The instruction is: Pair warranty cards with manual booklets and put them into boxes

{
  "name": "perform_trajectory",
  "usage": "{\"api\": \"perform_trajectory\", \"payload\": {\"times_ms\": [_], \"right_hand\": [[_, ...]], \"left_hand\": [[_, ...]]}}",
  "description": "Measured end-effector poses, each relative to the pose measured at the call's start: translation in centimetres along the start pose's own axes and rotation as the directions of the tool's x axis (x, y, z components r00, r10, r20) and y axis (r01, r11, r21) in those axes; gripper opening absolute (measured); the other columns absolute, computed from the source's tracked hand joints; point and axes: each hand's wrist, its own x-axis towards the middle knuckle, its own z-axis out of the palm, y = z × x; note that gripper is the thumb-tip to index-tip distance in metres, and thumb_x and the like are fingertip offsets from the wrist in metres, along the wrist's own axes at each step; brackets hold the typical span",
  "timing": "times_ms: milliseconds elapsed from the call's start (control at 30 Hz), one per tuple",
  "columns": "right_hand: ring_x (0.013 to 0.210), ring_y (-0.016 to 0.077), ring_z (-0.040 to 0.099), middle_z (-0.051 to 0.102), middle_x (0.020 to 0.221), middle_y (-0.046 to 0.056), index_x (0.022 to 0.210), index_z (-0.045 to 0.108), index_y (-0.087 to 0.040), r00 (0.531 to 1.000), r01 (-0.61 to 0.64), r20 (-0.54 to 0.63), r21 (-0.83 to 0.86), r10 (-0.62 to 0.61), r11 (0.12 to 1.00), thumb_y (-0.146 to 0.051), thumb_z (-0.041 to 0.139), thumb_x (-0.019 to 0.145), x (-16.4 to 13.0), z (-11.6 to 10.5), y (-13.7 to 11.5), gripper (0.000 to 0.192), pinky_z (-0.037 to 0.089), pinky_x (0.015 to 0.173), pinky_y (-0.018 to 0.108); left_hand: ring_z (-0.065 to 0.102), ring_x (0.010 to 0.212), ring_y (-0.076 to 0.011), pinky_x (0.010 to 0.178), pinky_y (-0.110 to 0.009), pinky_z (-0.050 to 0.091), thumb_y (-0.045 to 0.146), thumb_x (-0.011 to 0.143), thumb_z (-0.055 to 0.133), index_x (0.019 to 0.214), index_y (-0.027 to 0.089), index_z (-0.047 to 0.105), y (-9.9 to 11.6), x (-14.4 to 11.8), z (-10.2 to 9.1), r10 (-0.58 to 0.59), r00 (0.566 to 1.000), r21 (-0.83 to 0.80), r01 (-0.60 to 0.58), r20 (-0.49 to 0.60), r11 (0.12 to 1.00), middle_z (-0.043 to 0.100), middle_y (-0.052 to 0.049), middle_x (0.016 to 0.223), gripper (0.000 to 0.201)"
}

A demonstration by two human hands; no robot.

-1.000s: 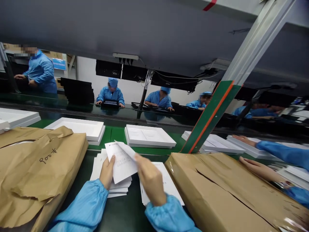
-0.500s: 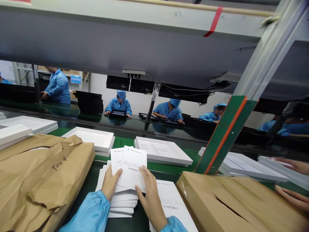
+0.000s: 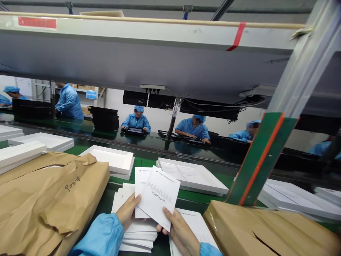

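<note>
Over the white stack (image 3: pixel 138 233) on the table, both hands hold two booklets fanned apart. Left hand (image 3: pixel 129 213) pinches the rear card (image 3: pixel 140 190) at its lower left edge; right hand (image 3: pixel 181 233) has fingers clenched on the bottom corner of the tilted MANUAL booklet (image 3: pixel 160 197). Risk: both are edge grips only, so a sheet could slip and scatter the stack, or drop onto the green belt (image 3: pixel 144 161). Wrists low, forearms converging, palms angled inward. Brown paper packs (image 3: pixel 45 199) flank both sides.

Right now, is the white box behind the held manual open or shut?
Open: the white box lies lidless on the green belt, with papers flat inside its raised rim.
</note>
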Motion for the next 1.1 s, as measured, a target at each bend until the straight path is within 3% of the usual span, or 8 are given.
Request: {"api": "perform_trajectory", "payload": {"times_ms": [167,400,767,1100], "right_hand": [[0.047,0.0065,0.048,0.056,0.066,0.002,0.085,0.047,-0.015,1.0,0.011,-0.013,0.018,-0.01,1.0,-0.035,0.047,0.071,0.28,-0.35,0.11,0.025,0.032,0.039,0.016],[0.043,0.0059,0.042,0.052,0.055,0.0,0.084,0.047,-0.014,0.999,0.004,0.053,-0.052,-0.001,0.999,-0.033,0.047,0.072,0.16,-0.4,0.17,0.023,0.031,0.042,0.019],[0.044,0.0065,0.041,0.051,0.059,0.0,0.088,0.047,-0.015,0.998,0.014,0.059,-0.026,-0.013,1.0,-0.033,0.045,0.073,0.26,-0.49,0.27,0.024,0.029,0.044,0.021],[0.048,0.0063,0.041,0.052,0.069,0.002,0.088,0.05,-0.017,0.998,0.01,0.062,-0.012,-0.009,1.0,-0.034,0.046,0.072,0.01,-0.36,0.04,0.024,0.033,0.048,0.022]], "left_hand": [[0.056,0.06,-0.0148,0.04,-0.019,0.037,0.042,0.069,0.045,0.116,0.02,0.026,-0.05,0.22,-0.09,-0.049,0.999,0.046,0.049,0.003,0.998,0.057,-0.01,0.088,0.055],[0.053,0.061,-0.0132,0.046,-0.022,0.039,0.045,0.068,0.043,0.113,0.023,0.031,-0.05,0.21,-0.66,-0.045,0.998,0.015,0.045,-0.049,0.999,0.056,-0.007,0.088,0.052],[0.053,0.069,-0.0168,0.051,-0.025,0.039,0.043,0.067,0.046,0.112,0.02,0.033,-0.3,0.53,-0.75,-0.03,0.992,0.059,0.037,-0.12,0.998,0.056,-0.008,0.087,0.052],[0.053,0.069,-0.0172,0.049,-0.024,0.037,0.042,0.066,0.047,0.11,0.019,0.035,-0.34,0.51,-0.8,-0.014,0.993,0.09,0.025,-0.12,0.996,0.056,-0.008,0.087,0.051]]}}
